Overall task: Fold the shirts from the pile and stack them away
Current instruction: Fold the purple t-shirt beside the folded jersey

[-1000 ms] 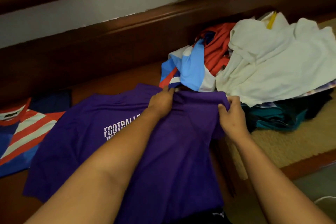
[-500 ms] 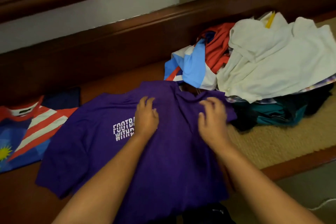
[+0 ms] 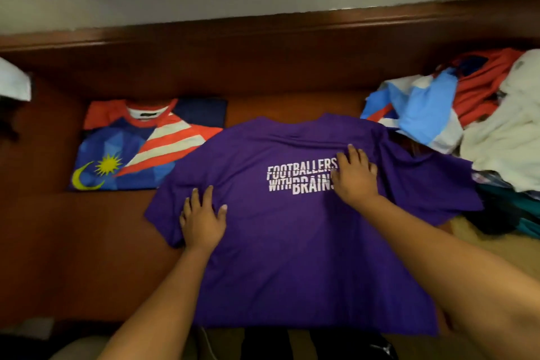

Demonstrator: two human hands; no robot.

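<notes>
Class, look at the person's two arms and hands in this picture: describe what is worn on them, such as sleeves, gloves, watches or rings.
Both forearms are bare as far as the frame shows: no sleeve reaches into view. The left hand and the right hand wear no gloves. No watch, bracelet or ring shows on either wrist or on the fingers, though the picture is somewhat blurred, so a thin ring could be missed.

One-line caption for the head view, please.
Both hands, left and right, press flat on a spread purple shirt between a folded flag-print shirt and the unfolded pile.

Left hand [image 3: 203, 221]: palm down, fingers straight, slightly spread. Right hand [image 3: 355, 177]: palm down, fingers extended, ahead of the left. Both forearms outstretched.
</notes>
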